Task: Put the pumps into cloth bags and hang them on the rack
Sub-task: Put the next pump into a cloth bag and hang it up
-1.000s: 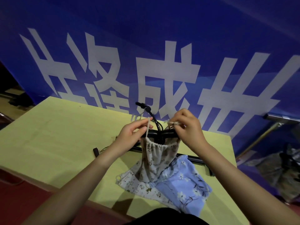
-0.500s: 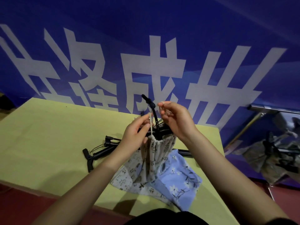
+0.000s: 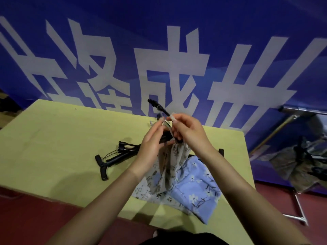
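Both hands up at the bag mouth — right hand (image 3: 187, 131) pinches the drawstring (image 3: 173, 119), left hand (image 3: 152, 147) grips the beige cloth bag (image 3: 174, 161) w/ a pump (image 3: 157, 106) poking out, prob cinching it shut. Second pump (image 3: 115, 156) lies loose on the table (image 3: 53, 138) by the spare blue bag (image 3: 198, 188) — rack (image 3: 300, 110) is off to the right.

The pump (image 3: 157, 106) inside the beige bag (image 3: 172, 163) shows only its black top end; the rest is covered by cloth and both hands. The drawstring (image 3: 172, 118) between the right hand (image 3: 187, 131) and left hand (image 3: 152, 144) is blurred. The rack (image 3: 300, 110) at right is cut by the edge.
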Demonstrator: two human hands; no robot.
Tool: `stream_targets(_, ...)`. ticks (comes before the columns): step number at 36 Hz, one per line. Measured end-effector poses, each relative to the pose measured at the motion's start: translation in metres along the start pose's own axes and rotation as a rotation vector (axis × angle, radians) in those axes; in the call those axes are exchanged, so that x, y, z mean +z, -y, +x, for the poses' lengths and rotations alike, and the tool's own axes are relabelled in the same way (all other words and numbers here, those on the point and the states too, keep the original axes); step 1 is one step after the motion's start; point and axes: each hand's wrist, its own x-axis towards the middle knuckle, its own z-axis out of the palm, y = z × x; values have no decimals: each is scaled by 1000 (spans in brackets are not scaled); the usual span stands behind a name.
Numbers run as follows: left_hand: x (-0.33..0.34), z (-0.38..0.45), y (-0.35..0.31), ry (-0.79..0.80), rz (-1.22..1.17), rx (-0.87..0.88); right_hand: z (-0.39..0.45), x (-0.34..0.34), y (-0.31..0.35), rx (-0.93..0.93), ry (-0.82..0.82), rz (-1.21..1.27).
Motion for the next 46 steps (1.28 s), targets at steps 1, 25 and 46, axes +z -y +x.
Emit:
stream_targets(1,-1,1,-2,7,55,28,-1,-3,-4,-22,-23,-47)
stream_targets(25,151,32,13,206,416,232,-45,-180,-15,74,138,482)
stream_targets(46,308,-22,55,445,227,79,-99,-319,-27,91,268,1270)
